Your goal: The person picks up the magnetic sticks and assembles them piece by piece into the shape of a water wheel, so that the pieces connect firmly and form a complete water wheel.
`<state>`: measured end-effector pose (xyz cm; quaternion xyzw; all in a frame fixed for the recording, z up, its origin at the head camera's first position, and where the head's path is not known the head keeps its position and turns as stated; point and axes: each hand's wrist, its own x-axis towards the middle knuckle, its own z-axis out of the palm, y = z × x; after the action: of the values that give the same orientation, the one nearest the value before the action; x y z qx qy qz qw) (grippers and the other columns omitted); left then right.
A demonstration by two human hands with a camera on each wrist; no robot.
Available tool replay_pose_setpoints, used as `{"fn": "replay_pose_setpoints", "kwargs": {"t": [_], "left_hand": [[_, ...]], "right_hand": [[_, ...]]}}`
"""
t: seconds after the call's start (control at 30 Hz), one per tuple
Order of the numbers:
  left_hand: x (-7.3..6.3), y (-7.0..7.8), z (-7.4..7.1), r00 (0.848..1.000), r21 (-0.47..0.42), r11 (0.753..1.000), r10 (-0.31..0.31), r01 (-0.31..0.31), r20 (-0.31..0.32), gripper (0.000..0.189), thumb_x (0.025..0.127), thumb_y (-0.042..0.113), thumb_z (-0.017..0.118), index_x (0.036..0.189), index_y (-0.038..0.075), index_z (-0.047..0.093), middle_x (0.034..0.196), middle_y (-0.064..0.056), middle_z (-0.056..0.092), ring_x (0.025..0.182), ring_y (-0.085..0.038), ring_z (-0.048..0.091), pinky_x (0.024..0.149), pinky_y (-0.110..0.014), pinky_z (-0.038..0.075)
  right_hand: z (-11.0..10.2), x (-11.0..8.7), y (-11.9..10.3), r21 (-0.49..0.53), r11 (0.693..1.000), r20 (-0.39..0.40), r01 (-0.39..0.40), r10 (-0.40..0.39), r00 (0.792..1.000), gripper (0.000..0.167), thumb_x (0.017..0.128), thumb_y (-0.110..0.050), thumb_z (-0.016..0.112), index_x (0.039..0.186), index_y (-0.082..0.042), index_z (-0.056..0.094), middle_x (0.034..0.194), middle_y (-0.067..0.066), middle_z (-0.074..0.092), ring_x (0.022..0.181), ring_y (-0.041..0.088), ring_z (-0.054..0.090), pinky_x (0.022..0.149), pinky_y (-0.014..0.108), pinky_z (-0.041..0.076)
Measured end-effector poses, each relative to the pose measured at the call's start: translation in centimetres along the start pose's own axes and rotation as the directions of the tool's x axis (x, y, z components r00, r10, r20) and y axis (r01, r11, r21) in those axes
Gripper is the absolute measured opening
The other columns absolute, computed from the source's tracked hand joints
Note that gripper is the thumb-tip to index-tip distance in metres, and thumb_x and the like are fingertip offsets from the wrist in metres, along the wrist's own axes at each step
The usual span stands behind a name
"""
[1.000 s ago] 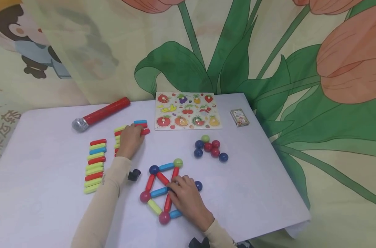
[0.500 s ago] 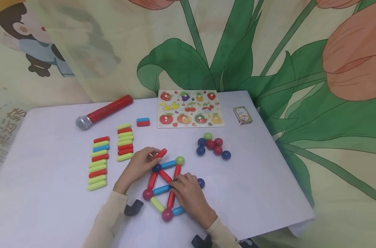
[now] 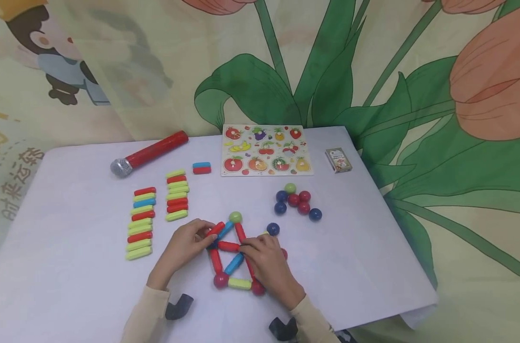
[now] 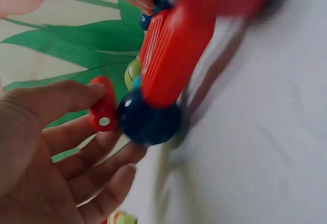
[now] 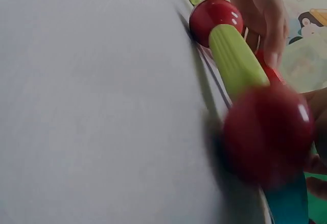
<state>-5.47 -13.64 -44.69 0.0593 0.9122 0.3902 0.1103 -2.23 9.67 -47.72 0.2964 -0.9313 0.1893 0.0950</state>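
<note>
A flat frame of magnetic rods and balls (image 3: 216, 262) lies on the white-covered table, with red, blue and yellow-green rods between coloured balls. My left hand (image 3: 185, 245) pinches a loose red rod (image 4: 104, 106) between thumb and index finger, right beside the frame's dark blue corner ball (image 4: 148, 119). Fingers of my right hand (image 3: 266, 262) grip the middle of the frame, covering most of its centre ball. Close to the right wrist camera are a red ball (image 5: 268, 137) and a yellow-green rod (image 5: 235, 60) of the frame.
Two columns of rods (image 3: 141, 224) lie at left, with a blue and red pair (image 3: 202, 168) behind. Loose balls (image 3: 293, 200) cluster right of the frame. Farther back are a red microphone-like tube (image 3: 150, 153), a fruit puzzle board (image 3: 266, 150) and a small box (image 3: 339, 160).
My left hand has brought a red rod from the back of the rod columns to the frame's blue corner ball. The frame has turned counter-clockwise under my right hand.
</note>
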Motion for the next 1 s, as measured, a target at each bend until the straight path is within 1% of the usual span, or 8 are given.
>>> {"fn": "replay_pose_setpoints", "kwargs": {"t": [0.2, 0.27, 0.33, 0.43, 0.6, 0.7, 0.8, 1.0], "left_hand": [[-1.9, 0.1, -0.1, 0.993, -0.05, 0.998, -0.02, 0.026, 0.118, 0.035, 0.084, 0.024, 0.074, 0.113, 0.006, 0.066, 0.086, 0.002, 0.062, 0.076, -0.012, 0.056, 0.064, -0.024, 0.05], [-2.2, 0.2, -0.2, 0.992, -0.067, 0.998, -0.008, 0.017, 0.13, 0.035, 0.084, 0.023, 0.074, 0.114, 0.006, 0.066, 0.087, 0.002, 0.062, 0.076, -0.012, 0.056, 0.063, -0.023, 0.05], [-2.0, 0.2, -0.3, 0.993, -0.077, 0.997, 0.013, -0.004, 0.119, 0.034, 0.085, 0.022, 0.073, 0.114, 0.007, 0.066, 0.088, 0.002, 0.063, 0.077, -0.012, 0.056, 0.065, -0.023, 0.05], [-1.1, 0.6, -0.3, 0.994, -0.076, 0.995, 0.071, -0.065, 0.081, 0.034, 0.085, 0.022, 0.073, 0.115, 0.008, 0.066, 0.092, 0.002, 0.063, 0.081, -0.013, 0.057, 0.068, -0.023, 0.051], [1.7, 2.0, 0.0, 0.99, -0.053, 0.989, 0.138, -0.137, 0.011, 0.035, 0.084, 0.022, 0.074, 0.117, 0.011, 0.067, 0.101, 0.001, 0.065, 0.09, -0.016, 0.06, 0.076, -0.03, 0.055], [3.4, 2.6, 0.5, 0.991, -0.01, 0.991, 0.132, -0.131, 0.011, 0.037, 0.084, 0.023, 0.074, 0.118, 0.011, 0.066, 0.104, -0.001, 0.065, 0.094, -0.018, 0.06, 0.081, -0.035, 0.055], [4.4, 2.9, 1.3, 0.994, 0.03, 0.995, 0.099, -0.1, 0.046, 0.038, 0.084, 0.022, 0.074, 0.118, 0.009, 0.066, 0.106, -0.003, 0.065, 0.095, -0.019, 0.06, 0.083, -0.037, 0.055], [4.7, 2.9, 2.3, 0.994, 0.1, 0.993, 0.053, -0.063, 0.096, 0.035, 0.083, 0.023, 0.075, 0.115, 0.008, 0.068, 0.1, -0.001, 0.064, 0.088, -0.016, 0.057, 0.081, -0.034, 0.054]], "right_hand": [[-0.1, -0.3, 0.5, 0.075, 0.995, 0.014, -0.059, 0.058, 0.998, 0.031, 0.083, -0.018, 0.076, 0.113, -0.02, 0.07, 0.116, -0.004, 0.062, 0.106, 0.012, 0.052, 0.088, 0.026, 0.05], [-0.1, -0.3, 0.6, 0.097, 0.993, 0.019, -0.065, 0.064, 0.998, 0.03, 0.084, -0.018, 0.075, 0.113, -0.02, 0.07, 0.117, -0.005, 0.062, 0.107, 0.011, 0.052, 0.09, 0.026, 0.049], [-0.1, -0.3, 0.6, 0.108, 0.992, 0.019, -0.067, 0.065, 0.998, 0.029, 0.084, -0.017, 0.074, 0.113, -0.02, 0.07, 0.117, -0.006, 0.062, 0.107, 0.01, 0.052, 0.091, 0.025, 0.049], [-0.1, -0.3, 0.6, 0.129, 0.989, 0.018, -0.071, 0.069, 0.997, 0.029, 0.084, -0.016, 0.074, 0.113, -0.02, 0.07, 0.117, -0.007, 0.063, 0.107, 0.009, 0.052, 0.09, 0.025, 0.049], [0.1, -0.4, 0.4, 0.153, 0.985, 0.03, -0.079, 0.076, 0.997, 0.03, 0.085, -0.017, 0.074, 0.114, -0.02, 0.07, 0.118, -0.007, 0.062, 0.107, 0.009, 0.052, 0.09, 0.024, 0.049], [0.2, -0.5, 0.3, 0.161, 0.984, 0.038, -0.081, 0.076, 0.996, 0.029, 0.085, -0.017, 0.073, 0.114, -0.02, 0.07, 0.118, -0.007, 0.063, 0.107, 0.009, 0.052, 0.091, 0.024, 0.048], [0.3, -0.5, 0.2, 0.164, 0.983, 0.042, -0.08, 0.074, 0.996, 0.028, 0.085, -0.018, 0.073, 0.113, -0.02, 0.07, 0.118, -0.007, 0.063, 0.107, 0.009, 0.052, 0.09, 0.024, 0.049], [0.3, -0.6, 0.1, 0.155, 0.986, 0.038, -0.067, 0.062, 0.997, 0.027, 0.085, -0.018, 0.073, 0.112, -0.021, 0.071, 0.118, -0.007, 0.063, 0.107, 0.01, 0.052, 0.09, 0.024, 0.049]]}}
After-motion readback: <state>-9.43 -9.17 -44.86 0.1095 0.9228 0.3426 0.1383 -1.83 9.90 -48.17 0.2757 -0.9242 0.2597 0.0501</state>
